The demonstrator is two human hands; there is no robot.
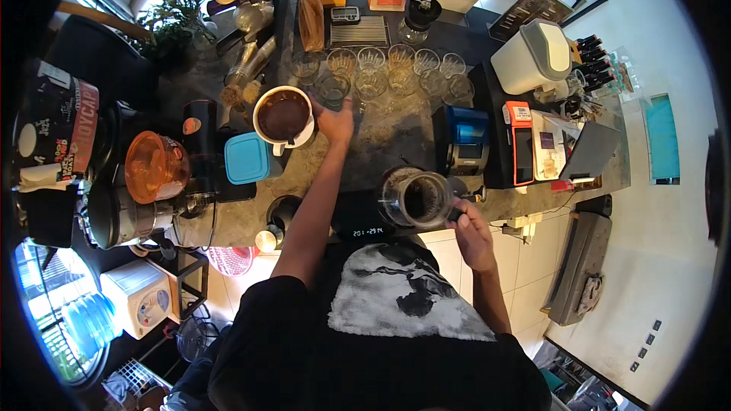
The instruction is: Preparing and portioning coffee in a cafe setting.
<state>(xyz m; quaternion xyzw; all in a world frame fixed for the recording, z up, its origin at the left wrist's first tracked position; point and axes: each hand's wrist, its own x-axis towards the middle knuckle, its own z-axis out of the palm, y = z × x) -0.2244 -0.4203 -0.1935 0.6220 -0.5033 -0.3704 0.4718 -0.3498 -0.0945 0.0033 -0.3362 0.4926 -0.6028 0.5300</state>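
My left hand (336, 121) is at the right side of a white ceramic dripper (284, 116) with dark wet coffee grounds in it; how firmly the fingers hold it is partly hidden. The dripper stands next to a blue-lidded container (247, 158). In my right hand (473, 233) is the handle of a glass coffee server (424, 200) with dark coffee inside. The server is near the counter's front edge, overlapping another round glass vessel (391, 197). A black digital scale (365, 231) with lit digits lies just to its left.
Rows of clear glasses (371, 84) stand behind my hands. A hand coffee grinder (420, 14) and a timer (345, 14) are at the back. To the right are a blue-and-black machine (468, 140) and a payment terminal (521, 148); an orange bowl (154, 166) is at left.
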